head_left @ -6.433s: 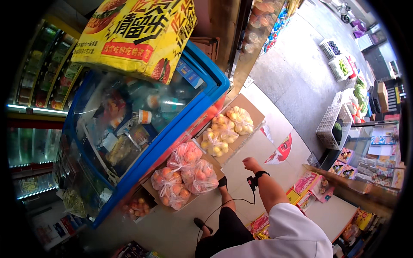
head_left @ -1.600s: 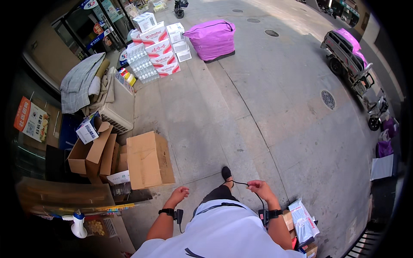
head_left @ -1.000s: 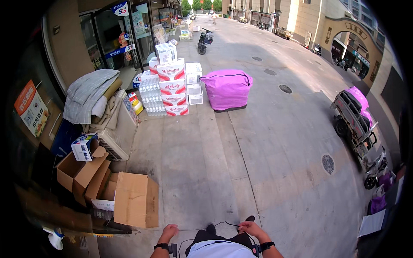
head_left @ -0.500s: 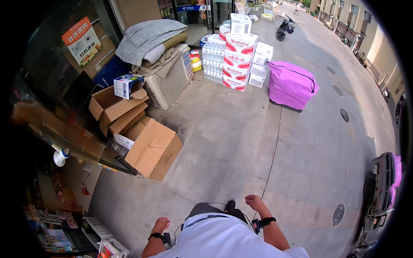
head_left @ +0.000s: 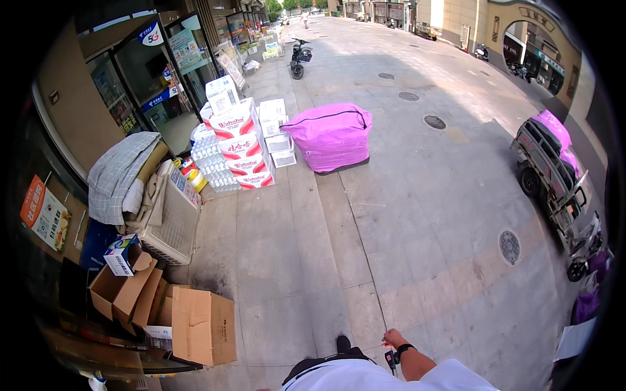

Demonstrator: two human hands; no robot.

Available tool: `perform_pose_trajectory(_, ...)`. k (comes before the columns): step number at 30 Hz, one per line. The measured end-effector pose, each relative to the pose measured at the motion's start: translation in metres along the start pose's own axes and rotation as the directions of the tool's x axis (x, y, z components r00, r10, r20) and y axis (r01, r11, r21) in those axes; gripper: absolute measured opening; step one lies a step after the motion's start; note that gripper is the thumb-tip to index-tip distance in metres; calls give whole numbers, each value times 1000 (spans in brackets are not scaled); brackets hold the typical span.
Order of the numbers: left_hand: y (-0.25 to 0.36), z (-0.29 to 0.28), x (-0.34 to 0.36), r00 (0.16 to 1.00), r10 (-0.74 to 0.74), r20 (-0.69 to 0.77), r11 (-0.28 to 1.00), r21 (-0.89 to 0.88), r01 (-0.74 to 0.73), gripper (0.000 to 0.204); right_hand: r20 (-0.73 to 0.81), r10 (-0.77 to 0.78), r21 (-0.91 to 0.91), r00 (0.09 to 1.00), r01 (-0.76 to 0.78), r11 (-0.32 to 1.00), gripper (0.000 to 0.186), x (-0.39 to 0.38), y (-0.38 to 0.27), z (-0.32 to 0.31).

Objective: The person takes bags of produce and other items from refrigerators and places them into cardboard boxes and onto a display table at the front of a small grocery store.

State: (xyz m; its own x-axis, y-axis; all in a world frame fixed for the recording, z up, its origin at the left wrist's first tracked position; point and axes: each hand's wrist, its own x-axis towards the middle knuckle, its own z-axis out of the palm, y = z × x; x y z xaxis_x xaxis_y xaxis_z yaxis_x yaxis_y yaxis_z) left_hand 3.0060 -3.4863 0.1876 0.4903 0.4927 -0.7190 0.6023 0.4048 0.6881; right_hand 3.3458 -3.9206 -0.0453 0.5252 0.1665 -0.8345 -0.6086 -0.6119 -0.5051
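My right hand (head_left: 393, 339) hangs in the air over the pavement near the lower edge, holding nothing. Its fingers are loosely bent, with the thumb a little apart. A black band with a small device (head_left: 392, 357) is on that wrist. Of my left hand only a sliver shows at the bottom edge; its fingers are hidden. Neither hand touches anything that I can see. Ahead on the ground sits a large pink-purple zippered bag (head_left: 331, 140). Left of it rise stacked white-and-red cartons (head_left: 244, 146), beside shrink-wrapped water bottles (head_left: 212, 159).
Opened cardboard boxes (head_left: 203, 326) lie at the near left. Behind them, folded cloths (head_left: 124, 173) cover a beige outdoor unit (head_left: 171, 218). A cargo tricycle (head_left: 551, 173) stands at the right, and an electric scooter (head_left: 299, 58) farther ahead. A manhole cover (head_left: 509, 247) lies in the pavement.
My view has swung to the right and up, so the boxes, cartons and bag sit farther left. The tricycle shows more fully. My left hand has almost left the picture.
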Motion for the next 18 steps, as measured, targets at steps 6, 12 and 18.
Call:
perform_pose_trajectory(6, -12, -55, 63, 990, -87, -111, 975, 193, 107, 26, 239, 480, 222, 844, -529, 819, 9, -73, 50, 23)
perform_pose_trajectory(12, -11, -27, 35, 999, 35, -15, 997, 73, -34, 42, 509, 376, -21, 774, -426, 904, 24, -100, 81, 38)
perform_pose_trajectory(18, -159, -59, -42, 938, -328, 112, 944, -5, 331, 27, 712, 118, -668, 692, 616, 418, 27, -66, 1, 80)
